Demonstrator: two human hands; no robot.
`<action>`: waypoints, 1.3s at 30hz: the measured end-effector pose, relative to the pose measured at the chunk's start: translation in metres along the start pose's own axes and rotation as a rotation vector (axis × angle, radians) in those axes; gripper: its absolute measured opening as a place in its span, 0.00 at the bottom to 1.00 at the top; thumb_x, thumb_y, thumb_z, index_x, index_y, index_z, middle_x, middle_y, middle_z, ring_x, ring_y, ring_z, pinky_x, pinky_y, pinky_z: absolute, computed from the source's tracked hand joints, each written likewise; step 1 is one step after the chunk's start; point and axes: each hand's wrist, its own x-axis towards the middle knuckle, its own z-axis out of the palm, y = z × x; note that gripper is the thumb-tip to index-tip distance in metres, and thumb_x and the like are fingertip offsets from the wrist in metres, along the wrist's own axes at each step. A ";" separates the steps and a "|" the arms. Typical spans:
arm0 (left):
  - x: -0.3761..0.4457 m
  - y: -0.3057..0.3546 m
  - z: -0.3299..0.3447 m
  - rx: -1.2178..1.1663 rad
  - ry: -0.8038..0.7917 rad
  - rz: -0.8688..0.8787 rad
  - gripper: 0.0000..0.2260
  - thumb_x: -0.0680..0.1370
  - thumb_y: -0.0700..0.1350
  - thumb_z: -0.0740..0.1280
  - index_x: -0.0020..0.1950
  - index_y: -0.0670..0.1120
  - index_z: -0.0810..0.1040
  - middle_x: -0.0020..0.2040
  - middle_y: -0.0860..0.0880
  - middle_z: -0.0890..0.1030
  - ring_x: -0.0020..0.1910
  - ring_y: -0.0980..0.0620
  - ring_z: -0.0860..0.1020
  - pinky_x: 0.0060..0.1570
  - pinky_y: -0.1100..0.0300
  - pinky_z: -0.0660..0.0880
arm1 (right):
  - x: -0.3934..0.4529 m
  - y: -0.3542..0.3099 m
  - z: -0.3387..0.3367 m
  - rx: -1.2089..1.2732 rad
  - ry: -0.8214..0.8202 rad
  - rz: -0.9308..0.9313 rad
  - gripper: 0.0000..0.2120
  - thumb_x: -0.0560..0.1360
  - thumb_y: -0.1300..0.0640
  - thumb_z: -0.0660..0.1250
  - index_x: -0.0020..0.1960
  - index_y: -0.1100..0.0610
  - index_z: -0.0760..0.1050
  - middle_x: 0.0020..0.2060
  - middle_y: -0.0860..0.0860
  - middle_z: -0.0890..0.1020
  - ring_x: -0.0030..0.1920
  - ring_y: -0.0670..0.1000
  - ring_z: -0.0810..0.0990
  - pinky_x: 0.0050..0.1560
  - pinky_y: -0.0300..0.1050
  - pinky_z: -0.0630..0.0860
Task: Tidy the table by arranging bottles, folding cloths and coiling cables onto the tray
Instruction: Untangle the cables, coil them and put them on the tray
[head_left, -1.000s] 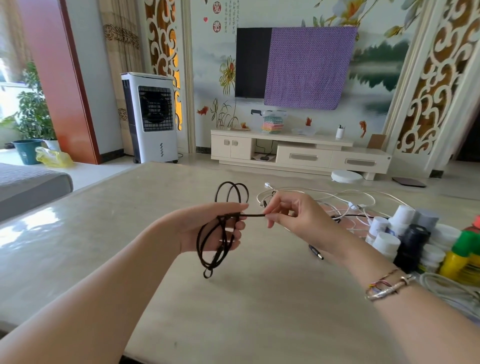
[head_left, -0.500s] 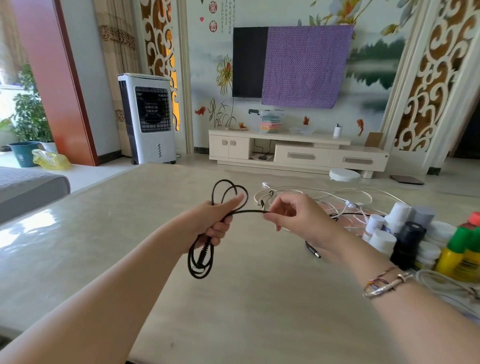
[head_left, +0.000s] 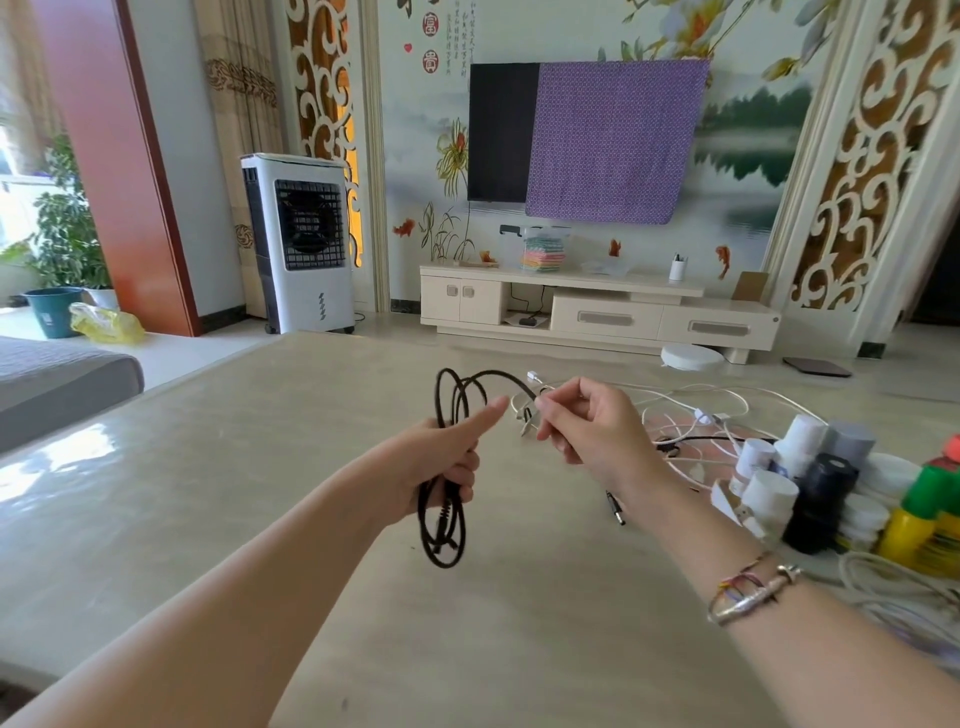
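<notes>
Pale stone-look table (head_left: 260, 493), glossy with window glare.
At its right side lie tangled white cables (head_left: 691, 410), a cluster of capped bottles (head_left: 810, 483) (white, black, one yellow with a green cap) and a coiled pale cord (head_left: 893, 587) near the edge.

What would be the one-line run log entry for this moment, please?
step: coiling black cable | left hand: grips coil | right hand: pinches cable's free end | bottles: grouped at right

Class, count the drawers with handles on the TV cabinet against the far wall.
2: left drawer at the cabinet's middle, right drawer beside it; none looks hidden.
</notes>
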 end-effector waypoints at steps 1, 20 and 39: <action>0.000 -0.001 0.003 -0.009 -0.008 -0.008 0.24 0.68 0.64 0.71 0.34 0.50 0.61 0.25 0.54 0.60 0.23 0.56 0.59 0.27 0.63 0.67 | -0.001 0.000 0.003 -0.009 -0.004 -0.026 0.06 0.78 0.63 0.66 0.42 0.60 0.72 0.30 0.52 0.80 0.24 0.45 0.69 0.26 0.35 0.66; 0.014 0.004 -0.038 -0.535 0.272 0.136 0.23 0.80 0.60 0.58 0.32 0.48 0.60 0.23 0.54 0.57 0.18 0.57 0.57 0.19 0.66 0.62 | -0.001 0.023 -0.019 -0.495 -0.218 -0.083 0.08 0.79 0.62 0.62 0.50 0.54 0.80 0.33 0.46 0.82 0.32 0.46 0.76 0.38 0.44 0.75; 0.019 -0.009 -0.012 -0.012 0.342 0.181 0.10 0.79 0.42 0.63 0.38 0.41 0.74 0.29 0.47 0.71 0.28 0.52 0.71 0.36 0.58 0.78 | -0.019 0.007 0.015 -0.678 -0.424 -0.220 0.09 0.80 0.54 0.63 0.55 0.48 0.80 0.34 0.43 0.79 0.32 0.41 0.74 0.37 0.39 0.67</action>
